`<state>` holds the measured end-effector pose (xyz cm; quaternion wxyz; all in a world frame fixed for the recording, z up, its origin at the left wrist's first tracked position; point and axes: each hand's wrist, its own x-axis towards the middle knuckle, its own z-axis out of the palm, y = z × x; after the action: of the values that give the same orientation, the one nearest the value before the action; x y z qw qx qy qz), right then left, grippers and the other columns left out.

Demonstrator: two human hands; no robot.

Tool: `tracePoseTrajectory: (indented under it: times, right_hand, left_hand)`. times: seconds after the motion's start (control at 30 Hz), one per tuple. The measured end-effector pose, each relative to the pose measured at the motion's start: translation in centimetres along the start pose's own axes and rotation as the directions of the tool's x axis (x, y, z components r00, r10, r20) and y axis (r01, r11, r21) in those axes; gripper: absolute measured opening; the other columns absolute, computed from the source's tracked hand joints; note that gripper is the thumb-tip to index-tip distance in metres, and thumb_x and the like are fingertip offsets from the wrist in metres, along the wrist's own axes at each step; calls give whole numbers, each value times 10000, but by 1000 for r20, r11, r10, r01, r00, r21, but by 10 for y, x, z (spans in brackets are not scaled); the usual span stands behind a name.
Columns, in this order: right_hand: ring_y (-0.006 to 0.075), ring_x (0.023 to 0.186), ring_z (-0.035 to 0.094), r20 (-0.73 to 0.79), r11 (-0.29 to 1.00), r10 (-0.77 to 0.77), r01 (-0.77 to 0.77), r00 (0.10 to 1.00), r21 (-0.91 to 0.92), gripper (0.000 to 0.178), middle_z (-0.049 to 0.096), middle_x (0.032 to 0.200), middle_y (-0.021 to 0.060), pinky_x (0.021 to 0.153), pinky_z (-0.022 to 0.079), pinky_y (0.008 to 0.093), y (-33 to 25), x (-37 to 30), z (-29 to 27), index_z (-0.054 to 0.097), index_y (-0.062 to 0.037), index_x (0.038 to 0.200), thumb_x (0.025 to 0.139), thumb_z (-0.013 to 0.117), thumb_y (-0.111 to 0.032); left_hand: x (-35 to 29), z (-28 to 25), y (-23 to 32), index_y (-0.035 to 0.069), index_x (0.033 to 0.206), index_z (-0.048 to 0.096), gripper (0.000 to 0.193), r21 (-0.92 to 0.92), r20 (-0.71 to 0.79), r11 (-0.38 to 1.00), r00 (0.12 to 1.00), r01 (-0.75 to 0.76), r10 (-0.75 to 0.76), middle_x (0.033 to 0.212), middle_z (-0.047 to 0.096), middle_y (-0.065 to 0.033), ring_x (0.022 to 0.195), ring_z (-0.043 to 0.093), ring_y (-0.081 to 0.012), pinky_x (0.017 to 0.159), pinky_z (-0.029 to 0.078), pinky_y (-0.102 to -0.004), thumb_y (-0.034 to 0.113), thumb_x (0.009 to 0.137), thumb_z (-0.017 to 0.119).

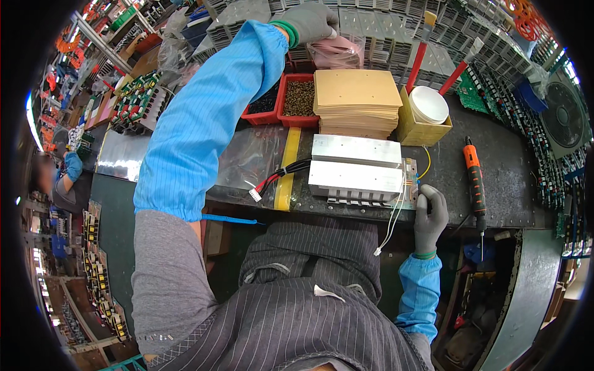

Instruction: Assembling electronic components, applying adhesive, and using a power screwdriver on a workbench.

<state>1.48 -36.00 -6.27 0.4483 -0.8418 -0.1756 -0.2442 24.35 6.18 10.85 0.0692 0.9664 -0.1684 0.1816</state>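
Dangling wires (394, 216) could snag if the right hand (431, 214), beside the metal block (356, 175), sweeps left; its grip, like the left hand's (312, 23), is unclear.

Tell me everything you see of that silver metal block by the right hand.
The silver block looks metallic: two long, flat-topped sections, parallel, near the bench's edge. Black and red wires run from its left end to a white connector; thin white wires hang near its right end. The gloved right hand is beside that end; contact is unclear.
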Motion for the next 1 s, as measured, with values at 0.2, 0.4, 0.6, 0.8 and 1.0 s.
tracePoseTrajectory:
  times: [0.2,0.4,0.6,0.8,1.0]
  right_hand:
    - [260,949,672,-2,999,14,-14,1000,-32,147,685,1004,144,863,523,347,1,0,1,667,14,998,880,580,29]
    - [255,940,672,-22,999,27,-28,999,-23,142,685,994,141,862,520,339,2,2,3,667,16,1001,882,589,18]
    - [212,909,668,-9,996,46,-45,999,77,150,685,994,122,806,521,309,9,1,-3,666,18,1028,902,585,8]
    - [122,830,654,1,791,299,-248,954,560,334,688,1081,113,660,486,203,-61,10,-34,612,23,1251,1028,531,-213]
    - [162,774,705,767,420,146,-741,624,523,1090,697,1122,178,511,469,191,-127,12,-22,490,61,1376,853,252,-865]
  left_hand:
    - [-3,-45,51,54,1042,686,258,-56,187,990,976,128,-115,989,700,-201,955,682,-366,817,524,-469,249,887,619]
    - [7,-48,37,40,1060,635,254,-144,-3,986,996,83,-84,956,693,-213,934,681,-368,786,515,-455,237,903,599]
    - [-33,-78,67,12,1006,607,204,-308,-20,949,998,-69,66,865,660,-151,786,648,-297,722,499,-415,196,917,611]
    - [-115,-132,185,-5,990,593,132,-641,306,759,945,113,118,797,592,-48,712,567,-108,653,464,-271,116,938,611]
    - [-184,-107,205,47,999,588,141,-773,204,634,933,-32,296,775,508,53,625,454,6,553,389,-169,176,953,623]
